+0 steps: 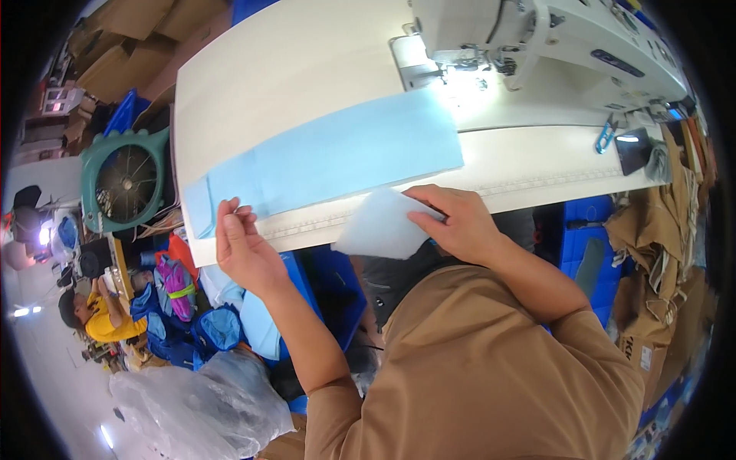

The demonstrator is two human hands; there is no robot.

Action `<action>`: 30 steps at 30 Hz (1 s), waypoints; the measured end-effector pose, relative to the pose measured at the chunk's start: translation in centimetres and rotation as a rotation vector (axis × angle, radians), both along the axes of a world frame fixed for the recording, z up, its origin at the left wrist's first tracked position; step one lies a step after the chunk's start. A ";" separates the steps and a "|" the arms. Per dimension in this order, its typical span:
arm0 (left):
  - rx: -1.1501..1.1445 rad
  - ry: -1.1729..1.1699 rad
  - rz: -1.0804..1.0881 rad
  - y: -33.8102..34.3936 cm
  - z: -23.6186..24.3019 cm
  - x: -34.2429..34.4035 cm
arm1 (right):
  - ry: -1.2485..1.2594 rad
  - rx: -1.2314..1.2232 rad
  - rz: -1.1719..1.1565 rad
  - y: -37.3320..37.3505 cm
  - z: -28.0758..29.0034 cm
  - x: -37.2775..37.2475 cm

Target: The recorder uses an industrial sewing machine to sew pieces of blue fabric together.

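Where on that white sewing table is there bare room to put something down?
The widest bare patch of the table lies above the long blue fabric strip, left of the sewing machine. A narrower strip runs right of the fabric toward the blue snips. It is crowded at the near edge, where the left hand and right hand work.

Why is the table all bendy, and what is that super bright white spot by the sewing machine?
In the head view, the fisheye lens curves the white table edge and blackens the corners; the sewing machine lamp throws glare that washes out the far end of the blue fabric strip; the left hand and the right hand, which holds a pale fabric piece, look sharp.
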State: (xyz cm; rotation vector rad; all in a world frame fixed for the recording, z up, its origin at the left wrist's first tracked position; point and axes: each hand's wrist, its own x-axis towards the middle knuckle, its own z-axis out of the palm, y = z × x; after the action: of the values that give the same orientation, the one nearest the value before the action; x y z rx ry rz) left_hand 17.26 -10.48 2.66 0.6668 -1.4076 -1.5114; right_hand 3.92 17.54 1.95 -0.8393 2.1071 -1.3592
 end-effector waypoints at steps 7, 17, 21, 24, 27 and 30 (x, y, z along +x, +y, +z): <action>0.093 0.202 -0.029 -5.7 2.8 8.3 | 0.076 -0.064 -0.018 0.1 -0.3 -0.1; -0.275 -0.157 0.717 -17.2 8.4 26.4 | -0.055 -0.052 -0.001 0.4 -0.8 -0.1; -0.323 -0.378 1.076 -20.9 5.5 38.5 | -0.020 -0.092 -0.006 0.6 -1.3 -0.2; -0.174 -0.371 1.191 -21.6 2.7 47.0 | -0.061 -0.099 0.009 0.4 -0.8 -0.2; -0.216 -0.652 1.274 -20.7 -1.1 50.3 | -0.082 -0.099 0.004 0.4 -1.3 -0.2; -0.341 -1.214 1.212 -19.5 -4.6 51.9 | -0.095 -0.092 -0.009 0.4 -0.7 0.0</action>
State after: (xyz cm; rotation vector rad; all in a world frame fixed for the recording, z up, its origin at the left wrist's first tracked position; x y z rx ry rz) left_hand 69.11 -29.96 -1.98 1.8993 -1.4521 0.2154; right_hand 3.94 17.94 1.20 -0.7866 1.9919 -1.4806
